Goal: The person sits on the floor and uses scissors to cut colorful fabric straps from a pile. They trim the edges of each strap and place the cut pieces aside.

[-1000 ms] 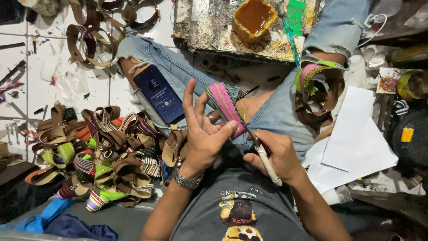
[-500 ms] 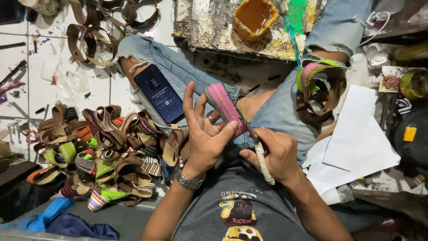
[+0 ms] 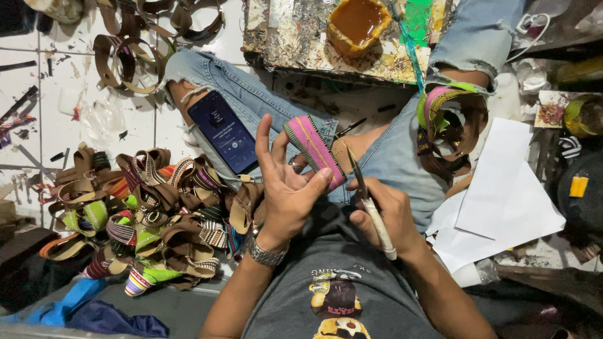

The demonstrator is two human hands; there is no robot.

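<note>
My left hand (image 3: 286, 191) holds a pink striped woven strap (image 3: 313, 147) pinched under the thumb, fingers spread upward, a metal watch on the wrist. My right hand (image 3: 386, 216) grips a white-handled brush (image 3: 370, 204) whose dark tip points up beside the strap's right edge. Both hands hover over my lap in blue jeans. A phone (image 3: 223, 132) with a lit screen lies on my left thigh, just left of the strap.
A heap of brown and colourful woven strap loops (image 3: 151, 213) lies on the left. A stained board with a tub of amber glue (image 3: 358, 22) sits ahead. More straps (image 3: 449, 122) rest on my right knee, white paper sheets (image 3: 502, 201) beside it.
My right hand has turned the brush so its tip now points up along the strap's edge. The left hand keeps holding the strap in the same place.
</note>
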